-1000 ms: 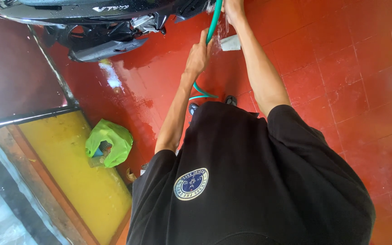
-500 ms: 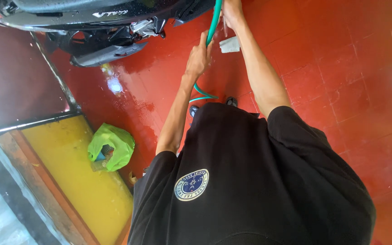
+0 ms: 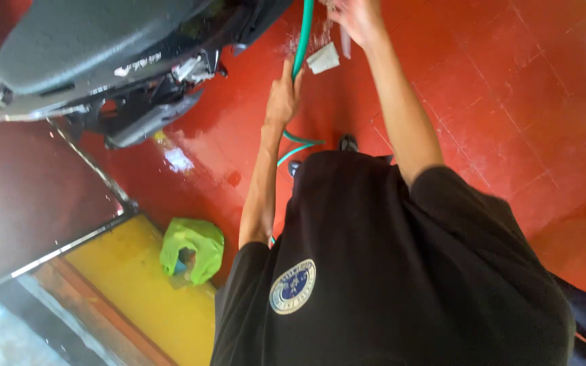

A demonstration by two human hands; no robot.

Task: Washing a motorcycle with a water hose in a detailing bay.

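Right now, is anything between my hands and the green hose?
Nothing visible. The left hand is already wrapped around the green hose. The right hand is raised just beside it near the top edge, with only wet red floor between them.

A person in a black shirt stands on a wet red tiled floor, seen from above. The left hand grips a green hose that runs up to the far edge and loops down beside the body. The right hand reaches farther out, just beside a pale cloth lying on the floor. At far left stands a dark motorcycle. Near left, a crumpled green plastic bag rests on a yellow surface.
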